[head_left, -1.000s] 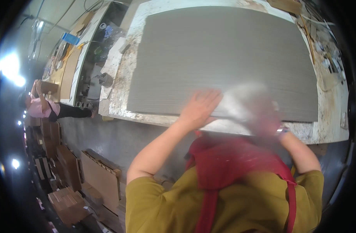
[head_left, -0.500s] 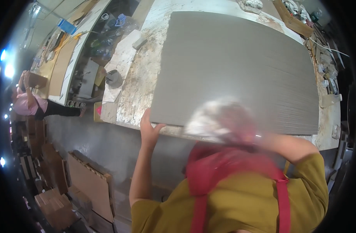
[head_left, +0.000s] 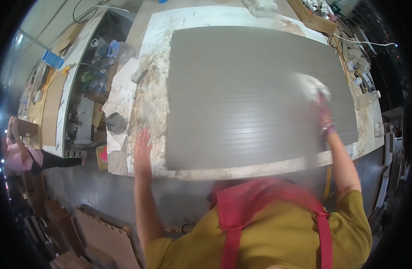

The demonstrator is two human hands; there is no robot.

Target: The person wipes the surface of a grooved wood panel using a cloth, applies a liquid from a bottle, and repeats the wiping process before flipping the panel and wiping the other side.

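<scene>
A large grey rectangular panel (head_left: 233,98) with fine lines across it lies flat on a stained work table (head_left: 148,96). My right hand (head_left: 323,117), in a reddish glove, is over the panel's right part. It grips a white wadded cloth (head_left: 314,87) against the surface; both are smeared by motion, and the fingers are hard to make out. Beside the panel's near left corner, my left hand (head_left: 142,147) is bare. Its fingers are stretched out over the table's near edge, apart from the panel, and it holds nothing.
On a white sheet (head_left: 118,98) at the left stands a grey cup (head_left: 116,123), with a small block (head_left: 139,75) farther back. A clear bottle (head_left: 367,99) lies at the right edge. Another person (head_left: 19,154) works at the far left. Cardboard sheets (head_left: 105,235) stand behind me.
My right hand has swept the cloth from the panel's near edge to its right part, farther from me. My left hand has left the near left corner and moved left. The view has shifted.
</scene>
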